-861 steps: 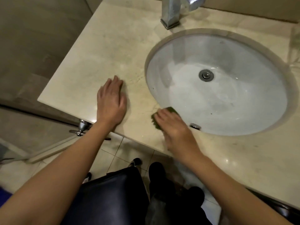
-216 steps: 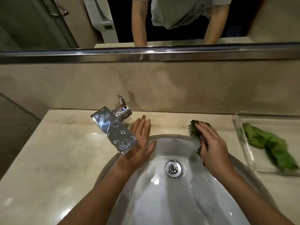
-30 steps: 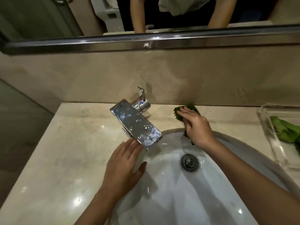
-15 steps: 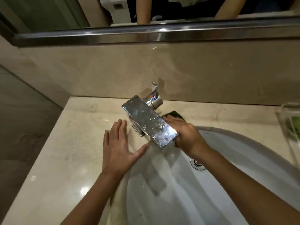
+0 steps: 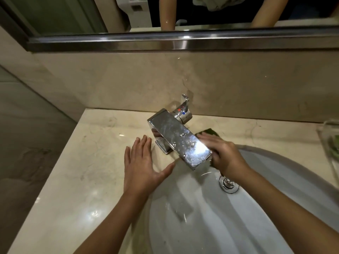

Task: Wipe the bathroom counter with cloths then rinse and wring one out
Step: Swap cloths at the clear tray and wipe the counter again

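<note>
The left hand point(image 5: 142, 167) is lying open and flat on the bench point(image 5: 77, 173), fingers spread, just left of the tap point(image 5: 178, 140), thumb reaching over the sink point(image 5: 256, 217) rim. The right hand point(image 5: 224, 155) is pressing a green cloth point(image 5: 208, 132) onto the bench behind the sink, right of the tap, fingers curled over it. A second green cloth point(image 5: 335, 147) is sitting in a clear tray point(image 5: 324, 136) at the far right.

I count two hands: my left hand point(image 5: 142, 167) lies flat on the surface point(image 5: 73, 180) and my right hand point(image 5: 222, 155) presses one green cloth point(image 5: 209, 132). Between my hands is one shiny tap point(image 5: 178, 140). Below my right hand is one sink point(image 5: 238, 217) with one drain point(image 5: 229, 183). Far right of my right hand is one clear tray point(image 5: 328, 143). One mirror point(image 5: 183, 13) hangs above.
</note>
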Action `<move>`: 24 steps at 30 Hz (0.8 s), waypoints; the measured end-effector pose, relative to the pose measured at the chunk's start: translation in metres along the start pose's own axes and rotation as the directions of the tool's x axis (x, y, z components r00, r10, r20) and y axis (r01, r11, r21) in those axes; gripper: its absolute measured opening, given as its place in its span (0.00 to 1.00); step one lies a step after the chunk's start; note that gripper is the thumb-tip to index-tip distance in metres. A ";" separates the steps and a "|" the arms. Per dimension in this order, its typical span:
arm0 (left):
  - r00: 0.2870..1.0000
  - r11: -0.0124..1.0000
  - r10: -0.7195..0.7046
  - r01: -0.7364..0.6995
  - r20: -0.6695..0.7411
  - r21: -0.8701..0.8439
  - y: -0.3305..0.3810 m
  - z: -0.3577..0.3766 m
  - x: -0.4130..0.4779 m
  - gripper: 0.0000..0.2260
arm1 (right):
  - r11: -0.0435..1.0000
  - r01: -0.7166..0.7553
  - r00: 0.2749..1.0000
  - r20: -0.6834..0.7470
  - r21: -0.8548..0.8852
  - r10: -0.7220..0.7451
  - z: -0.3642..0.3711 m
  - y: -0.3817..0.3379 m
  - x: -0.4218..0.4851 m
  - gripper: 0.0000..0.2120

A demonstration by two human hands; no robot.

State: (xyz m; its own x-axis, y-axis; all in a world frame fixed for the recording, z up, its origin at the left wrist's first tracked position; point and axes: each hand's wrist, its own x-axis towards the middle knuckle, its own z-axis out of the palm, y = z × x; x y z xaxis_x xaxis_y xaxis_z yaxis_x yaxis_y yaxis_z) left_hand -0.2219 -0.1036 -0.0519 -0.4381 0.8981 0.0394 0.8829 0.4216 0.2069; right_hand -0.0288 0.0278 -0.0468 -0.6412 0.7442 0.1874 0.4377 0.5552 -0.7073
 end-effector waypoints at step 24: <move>1.000 0.993 -0.013 0.016 0.026 -0.120 -0.069 -0.033 -0.070 0.46 | 0.990 0.048 0.999 0.010 0.132 -0.050 0.116 -0.101 -0.043 0.23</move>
State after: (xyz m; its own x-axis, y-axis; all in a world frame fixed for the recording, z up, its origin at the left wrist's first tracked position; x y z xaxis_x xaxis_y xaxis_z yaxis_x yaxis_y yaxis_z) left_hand -0.2580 -0.1998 -0.0368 -0.4453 0.8953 0.0108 0.8488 0.4182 0.3236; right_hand -0.1189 -0.1037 -0.0623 -0.6685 0.7118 0.2153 0.3196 0.5364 -0.7811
